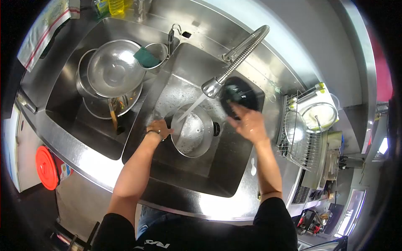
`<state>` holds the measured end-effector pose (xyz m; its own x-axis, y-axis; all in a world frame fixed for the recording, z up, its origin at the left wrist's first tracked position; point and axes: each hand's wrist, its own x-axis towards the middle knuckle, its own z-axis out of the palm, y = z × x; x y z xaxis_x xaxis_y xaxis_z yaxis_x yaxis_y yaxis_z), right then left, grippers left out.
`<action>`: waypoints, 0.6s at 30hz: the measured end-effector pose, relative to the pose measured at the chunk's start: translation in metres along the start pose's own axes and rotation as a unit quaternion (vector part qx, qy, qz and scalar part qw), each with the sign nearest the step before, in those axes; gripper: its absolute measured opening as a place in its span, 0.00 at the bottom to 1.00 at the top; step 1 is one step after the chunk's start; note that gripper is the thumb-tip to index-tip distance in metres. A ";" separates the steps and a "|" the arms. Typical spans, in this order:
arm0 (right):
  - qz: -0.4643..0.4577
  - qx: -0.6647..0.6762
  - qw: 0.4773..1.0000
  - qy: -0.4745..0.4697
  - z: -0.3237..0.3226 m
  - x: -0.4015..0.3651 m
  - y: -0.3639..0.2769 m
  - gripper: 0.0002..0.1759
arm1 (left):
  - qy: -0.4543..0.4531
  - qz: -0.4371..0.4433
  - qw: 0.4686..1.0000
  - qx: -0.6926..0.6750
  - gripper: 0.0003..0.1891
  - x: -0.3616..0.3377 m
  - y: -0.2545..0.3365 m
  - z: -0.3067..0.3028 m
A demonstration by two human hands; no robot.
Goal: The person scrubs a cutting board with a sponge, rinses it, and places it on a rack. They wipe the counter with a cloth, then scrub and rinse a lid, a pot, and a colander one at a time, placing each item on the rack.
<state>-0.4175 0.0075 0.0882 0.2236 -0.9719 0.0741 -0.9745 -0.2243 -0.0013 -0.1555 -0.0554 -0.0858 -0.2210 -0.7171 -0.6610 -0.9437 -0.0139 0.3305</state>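
In the right basin of the sink, a steel pot (pixel 194 140) with black side handles stands under running water. My left hand (pixel 158 129) is closed at the pot's left side, covering most of that handle. A round black bowl (pixel 238 94), blurred, lies at the back right of the basin. My right hand (pixel 250 124) is over its near edge, with thumb and index finger spread and a fingertip overlapping the bowl. Above the pot, the spring-hose faucet (pixel 212 87) pours a stream inside it.
The left basin holds a large steel bowl (pixel 113 69) on other pans, and a small steel pot with a green scouring pad (pixel 146 57). A wire dish rack (pixel 312 152) with lids stands right. A white spoon (pixel 253 167) lies on the right counter edge.
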 end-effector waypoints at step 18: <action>-0.154 0.020 0.988 -0.009 0.052 0.024 -0.086 0.25 | -0.035 0.014 0.999 -0.003 0.36 -0.009 0.002 -0.006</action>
<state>-0.3276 -0.0001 0.0383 0.5101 -0.8581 0.0592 -0.8588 -0.5119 -0.0206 -0.1540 -0.0531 -0.0751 -0.2649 -0.6669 -0.6965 -0.9352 0.0018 0.3540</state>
